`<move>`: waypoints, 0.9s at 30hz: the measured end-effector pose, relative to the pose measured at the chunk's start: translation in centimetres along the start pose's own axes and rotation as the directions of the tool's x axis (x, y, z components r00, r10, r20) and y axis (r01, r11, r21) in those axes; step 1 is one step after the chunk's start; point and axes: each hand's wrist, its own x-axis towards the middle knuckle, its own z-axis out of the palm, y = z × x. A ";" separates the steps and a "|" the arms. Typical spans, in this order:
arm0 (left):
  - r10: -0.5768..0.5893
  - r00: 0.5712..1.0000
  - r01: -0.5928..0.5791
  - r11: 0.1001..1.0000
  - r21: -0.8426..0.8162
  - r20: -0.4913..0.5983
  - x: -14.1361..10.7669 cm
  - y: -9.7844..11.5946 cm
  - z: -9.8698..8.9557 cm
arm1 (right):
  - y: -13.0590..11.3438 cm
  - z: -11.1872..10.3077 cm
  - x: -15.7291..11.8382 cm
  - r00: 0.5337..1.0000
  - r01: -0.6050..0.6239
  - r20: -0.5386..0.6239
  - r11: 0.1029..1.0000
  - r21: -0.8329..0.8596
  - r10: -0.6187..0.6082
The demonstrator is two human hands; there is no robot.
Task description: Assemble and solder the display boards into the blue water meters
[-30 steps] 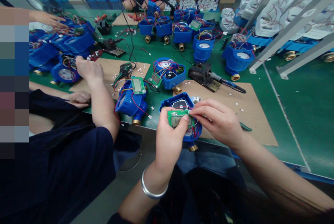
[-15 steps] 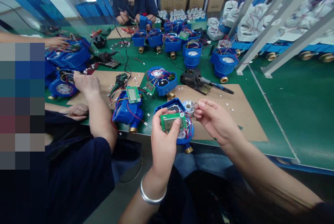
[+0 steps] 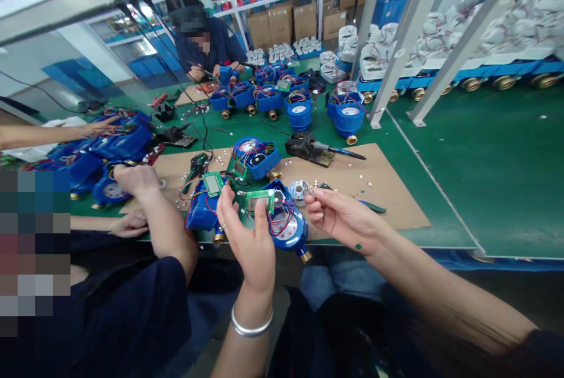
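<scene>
My left hand (image 3: 249,243) is spread beside a green circuit board with a small display (image 3: 259,201). The thumb overlaps the board's front, and a gap shows between the board's left edge and the fingers. Behind it is a blue water meter (image 3: 293,234) with a brass fitting and red and dark wires. My right hand (image 3: 337,213) is pinched at the fingertips beside a reel of solder wire (image 3: 299,190); what lies between the fingertips is too small to make out. Left of the board stands another blue meter (image 3: 200,213) with its own display board (image 3: 213,184).
A soldering iron in its stand (image 3: 308,149) lies on the cardboard sheet (image 3: 388,184). Green-handled pliers (image 3: 373,207) are right of my right hand. A co-worker's arm (image 3: 165,213) is close on the left. Metal posts (image 3: 399,54) rise before rows of white housings.
The view has tilted up and shifted right. My left fingers have spread, loosening around the circuit board. My right hand stays pinched near the solder reel.
</scene>
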 end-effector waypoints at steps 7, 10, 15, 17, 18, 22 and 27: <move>0.150 0.989 -0.151 0.985 0.079 0.014 0.5 0.6 0.5 | -0.5 -0.4 -1.4 0.999 -0.034 -0.006 0.995 0.096 0.035; 0.258 0.966 -0.256 0.963 0.083 -0.022 -1.0 2.1 0.6 | -0.6 -0.5 -1.9 0.999 -0.016 -0.031 0.996 0.089 0.019; 0.316 0.912 -0.302 0.949 -0.092 0.262 -1.7 4.3 -0.2 | -0.1 -0.7 -2.6 1.000 0.004 -0.030 0.999 0.032 -0.003; 0.239 0.831 -0.200 0.971 -0.132 0.502 1.1 4.3 -0.7 | 0.3 -0.8 -2.9 1.000 0.017 -0.022 1.000 0.024 -0.017; 0.228 0.814 -0.188 0.974 -0.129 0.534 3.0 4.0 -0.8 | 0.4 -0.8 -3.0 0.999 0.029 -0.020 0.999 0.021 -0.029; 0.219 0.645 -0.175 0.975 -0.137 0.732 9.1 2.0 -0.2 | 0.4 -0.8 -3.8 0.998 0.059 -0.020 0.998 -0.009 -0.059; 0.203 0.505 -0.307 0.951 -0.046 0.839 8.1 0.6 0.6 | -0.1 -0.7 -4.8 0.998 -0.011 -0.061 0.997 0.075 0.016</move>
